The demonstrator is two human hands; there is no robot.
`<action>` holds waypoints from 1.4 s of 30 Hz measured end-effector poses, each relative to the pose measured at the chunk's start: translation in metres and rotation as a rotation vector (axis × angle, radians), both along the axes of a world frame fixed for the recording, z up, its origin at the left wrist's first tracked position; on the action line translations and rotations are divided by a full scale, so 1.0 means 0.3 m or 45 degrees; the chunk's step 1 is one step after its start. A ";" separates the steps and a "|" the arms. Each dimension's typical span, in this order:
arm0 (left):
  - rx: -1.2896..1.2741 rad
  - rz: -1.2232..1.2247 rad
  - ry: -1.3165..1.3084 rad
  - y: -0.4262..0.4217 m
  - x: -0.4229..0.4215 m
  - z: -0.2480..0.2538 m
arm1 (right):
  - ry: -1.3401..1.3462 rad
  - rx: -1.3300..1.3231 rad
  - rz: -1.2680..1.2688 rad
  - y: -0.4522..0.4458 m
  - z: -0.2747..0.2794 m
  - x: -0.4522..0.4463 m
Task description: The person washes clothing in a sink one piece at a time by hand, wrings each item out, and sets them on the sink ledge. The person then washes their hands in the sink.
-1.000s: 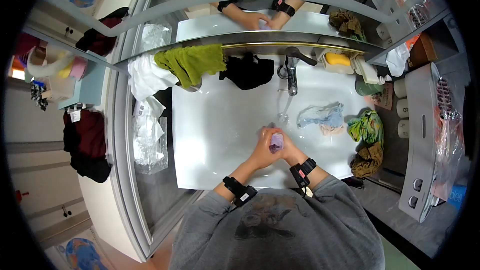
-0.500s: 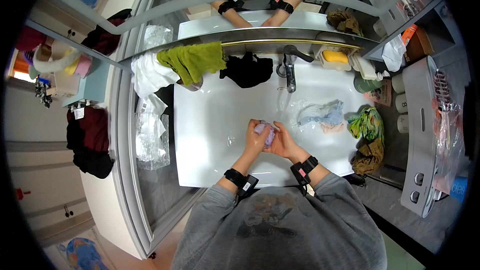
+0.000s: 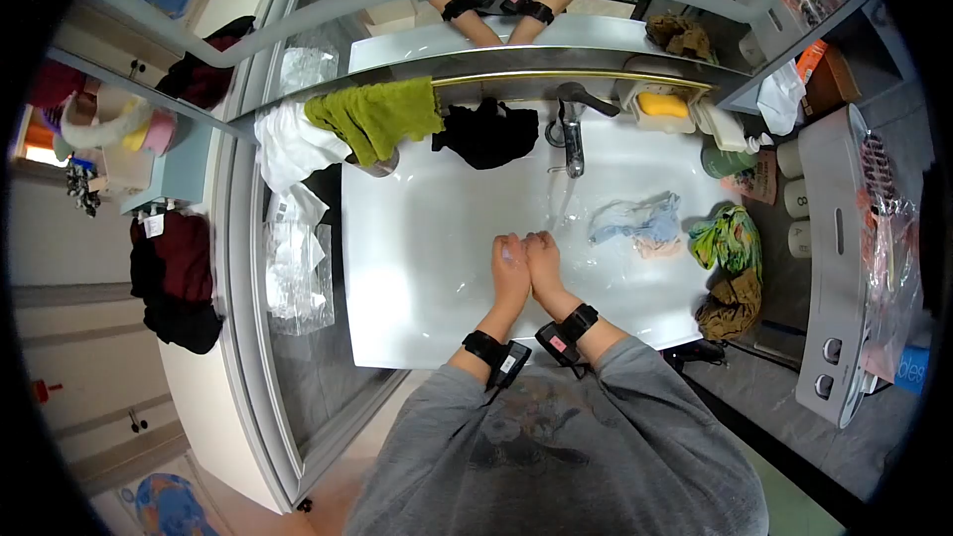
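Note:
Over the middle of the white sink (image 3: 407,268), my left hand (image 3: 510,273) and my right hand (image 3: 543,266) are closed side by side around a wet lilac cloth (image 3: 508,253). Only a little of the cloth shows between the fingers; its shape is hidden. A thin stream of water runs from the faucet (image 3: 573,144) behind my hands. To their right, a wet light-blue cloth (image 3: 650,223) lies in the basin with a pale pink cloth (image 3: 660,246) partly beneath it.
A black cloth (image 3: 486,134) lies left of the faucet. White (image 3: 296,146) and green (image 3: 377,119) towels hang at the back left. A yellow soap bar (image 3: 663,104) sits in a dish. Patterned (image 3: 730,238) and brown (image 3: 732,306) cloths rest on the right rim.
My hands have come closer together and turned over, closing tighter around the lilac cloth, which is now mostly hidden. The cloths in the basin have stayed in place.

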State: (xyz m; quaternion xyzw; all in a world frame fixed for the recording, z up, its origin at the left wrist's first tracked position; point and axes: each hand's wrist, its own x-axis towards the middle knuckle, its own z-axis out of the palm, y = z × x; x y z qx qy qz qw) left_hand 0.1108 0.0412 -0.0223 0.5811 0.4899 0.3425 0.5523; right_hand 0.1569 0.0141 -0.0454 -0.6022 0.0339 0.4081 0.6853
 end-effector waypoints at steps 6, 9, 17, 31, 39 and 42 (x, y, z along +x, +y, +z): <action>-1.110 0.322 -0.593 0.022 -0.008 -0.167 | -1.366 -0.309 0.451 -0.002 0.039 0.037; -1.241 0.335 -0.685 0.010 -0.024 -0.171 | -1.488 -0.336 0.725 -0.015 0.072 0.051; -1.696 -0.184 -0.465 0.053 -0.113 -0.165 | -1.741 -0.143 1.197 -0.045 0.064 0.040; -1.640 -0.580 -0.244 0.060 -0.165 -0.265 | -1.766 -0.060 1.444 -0.054 0.068 0.061; -0.926 -0.195 -0.193 0.038 -0.177 -0.099 | -0.387 -0.367 1.039 -0.070 -0.024 0.157; -0.691 -0.277 0.017 0.054 -0.235 -0.074 | -0.152 -0.434 0.967 -0.096 -0.021 0.178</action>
